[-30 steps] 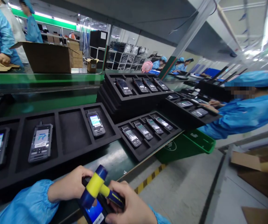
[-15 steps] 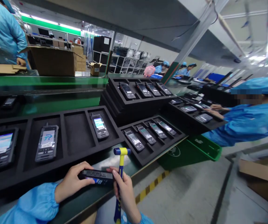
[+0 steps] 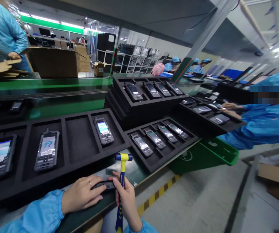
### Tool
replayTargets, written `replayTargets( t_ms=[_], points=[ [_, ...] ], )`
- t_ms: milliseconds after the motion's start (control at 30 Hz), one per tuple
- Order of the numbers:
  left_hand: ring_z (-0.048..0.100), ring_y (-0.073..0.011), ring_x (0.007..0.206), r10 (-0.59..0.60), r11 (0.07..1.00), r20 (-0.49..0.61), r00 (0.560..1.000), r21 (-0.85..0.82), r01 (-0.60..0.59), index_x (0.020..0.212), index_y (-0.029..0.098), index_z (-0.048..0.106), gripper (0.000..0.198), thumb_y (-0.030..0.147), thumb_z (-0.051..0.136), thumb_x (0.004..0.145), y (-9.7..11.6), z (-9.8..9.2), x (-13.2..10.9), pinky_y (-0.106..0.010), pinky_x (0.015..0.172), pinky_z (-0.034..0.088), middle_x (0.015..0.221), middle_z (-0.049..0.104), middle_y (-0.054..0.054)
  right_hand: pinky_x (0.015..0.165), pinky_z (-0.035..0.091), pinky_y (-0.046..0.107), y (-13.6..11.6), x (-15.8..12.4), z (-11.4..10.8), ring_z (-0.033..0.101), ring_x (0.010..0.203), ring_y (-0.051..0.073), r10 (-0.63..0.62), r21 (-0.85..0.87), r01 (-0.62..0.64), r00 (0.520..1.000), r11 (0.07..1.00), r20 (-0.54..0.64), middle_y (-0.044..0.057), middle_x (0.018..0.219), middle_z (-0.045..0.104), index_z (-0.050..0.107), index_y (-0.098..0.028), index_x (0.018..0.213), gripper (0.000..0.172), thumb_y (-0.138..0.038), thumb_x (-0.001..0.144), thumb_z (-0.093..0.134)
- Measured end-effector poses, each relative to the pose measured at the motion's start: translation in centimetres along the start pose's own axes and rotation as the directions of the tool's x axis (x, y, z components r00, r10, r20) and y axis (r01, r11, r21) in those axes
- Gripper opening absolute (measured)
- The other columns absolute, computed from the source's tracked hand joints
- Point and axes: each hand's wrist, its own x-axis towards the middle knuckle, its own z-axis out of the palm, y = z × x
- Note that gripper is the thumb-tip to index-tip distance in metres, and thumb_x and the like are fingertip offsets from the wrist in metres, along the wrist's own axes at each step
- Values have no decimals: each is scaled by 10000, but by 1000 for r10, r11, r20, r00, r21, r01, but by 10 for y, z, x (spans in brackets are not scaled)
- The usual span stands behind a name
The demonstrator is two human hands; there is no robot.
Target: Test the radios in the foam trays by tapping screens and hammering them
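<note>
Low over the front edge of the bench, a black rugged handheld phone (image 3: 109, 185) lies between my two hands, turned on its side. My left hand (image 3: 83, 194) is closed over its left part, fingers across the upper side and hiding much of it. My right hand (image 3: 127, 197) grips a small mallet (image 3: 122, 173) with a yellow-and-blue head pointing up and a dark blue handle. The same hand's fingertips also pinch the phone's right end. Just beyond, a black foam tray (image 3: 67, 161) holds several similar phones with lit screens; one compartment has none.
Stacked foam trays (image 3: 144, 103) rise behind, and another tray (image 3: 151, 165) with phones sits right of my hands. A green bin (image 3: 229, 155) hangs below the bench edge at right. One co-worker (image 3: 270, 113) works at right; another (image 3: 4, 35) handles cardboard at back left.
My left hand has shifted right and its fingers have come over the phone, covering more of it. The phone has tilted, and its screen side no longer shows. The mallet stays in my right hand.
</note>
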Motion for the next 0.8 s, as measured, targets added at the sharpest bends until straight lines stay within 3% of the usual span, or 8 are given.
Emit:
replayTargets(
  t_ms=[233, 433, 600, 800],
  points=[
    [646, -235, 881, 18, 993, -26, 1000, 118, -14, 1133, 187, 576, 294, 167, 496, 851, 6, -1, 5, -331, 702, 572, 1083, 640, -124, 299, 261, 151, 1, 1, 0, 380, 318, 8, -11, 3, 11, 1000, 1000, 2, 84, 870, 686, 595, -121, 1059, 570, -602, 756, 648],
    [640, -217, 886, 12, 994, -101, 995, 114, -1, 1132, 176, 571, 341, 105, 462, 817, 11, -2, 7, -303, 700, 569, 1080, 635, -120, 300, 270, 149, 2, 1, -1, 380, 312, 2, -13, -15, 13, 1000, 1000, -3, 105, 880, 695, 586, -118, 1024, 559, -605, 756, 644],
    [641, -192, 853, 30, 994, -170, 985, 108, -12, 1109, 167, 570, 284, 159, 445, 854, 10, 1, 8, -277, 683, 571, 1017, 648, -99, 293, 267, 151, 3, 1, -2, 381, 305, -1, -19, -37, 19, 1000, 999, 3, 123, 917, 695, 593, -126, 986, 583, -634, 710, 664],
    [638, -206, 896, 88, 978, -167, 982, 200, -54, 1106, 135, 574, 253, 133, 435, 894, 10, 4, 9, -308, 764, 573, 1021, 650, -113, 309, 279, 152, 0, 0, 0, 379, 320, -1, -3, -45, 2, 1000, 999, -6, 101, 897, 693, 594, -138, 991, 559, -622, 718, 662]
  ],
)
